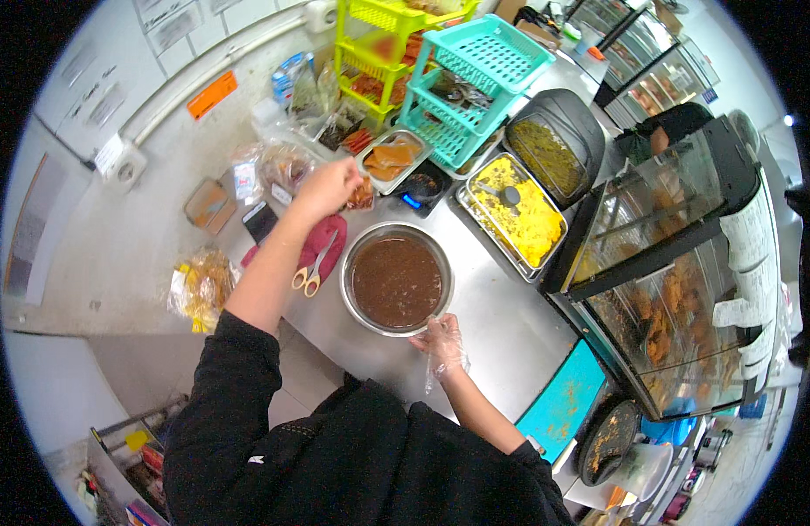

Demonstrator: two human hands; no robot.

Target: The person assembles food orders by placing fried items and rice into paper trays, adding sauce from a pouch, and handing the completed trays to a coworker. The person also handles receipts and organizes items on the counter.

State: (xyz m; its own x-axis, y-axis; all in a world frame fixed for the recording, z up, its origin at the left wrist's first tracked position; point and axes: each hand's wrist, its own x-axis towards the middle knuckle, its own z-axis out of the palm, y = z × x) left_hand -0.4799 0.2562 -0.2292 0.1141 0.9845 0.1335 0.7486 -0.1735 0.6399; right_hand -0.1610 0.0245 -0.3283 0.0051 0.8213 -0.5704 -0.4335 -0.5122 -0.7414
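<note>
A round steel bowl [397, 229] of dark brown liquid [396, 280] stands on the metal counter. My right hand [442, 340], in a clear plastic glove, grips its near right rim. My left hand [339, 182] reaches beyond the bowl with its fingers drawn together. Beside those fingers lies a small clear bag [362, 197] with reddish-brown contents; whether they hold it or something else is hidden. Scissors [308, 277] with cream handles rest on a dark red cloth [332, 235] left of the bowl. A steel pan of orange-brown slices [392, 158] and a black scale [420, 189] sit past my left hand.
Teal [453, 92] and lime [378, 53] basket racks stand at the back. Right are a tray of yellow food [520, 210], a glass display case [668, 289] and a teal cutting board [558, 390]. A phone [259, 222] and plastic bags [203, 285] lie left.
</note>
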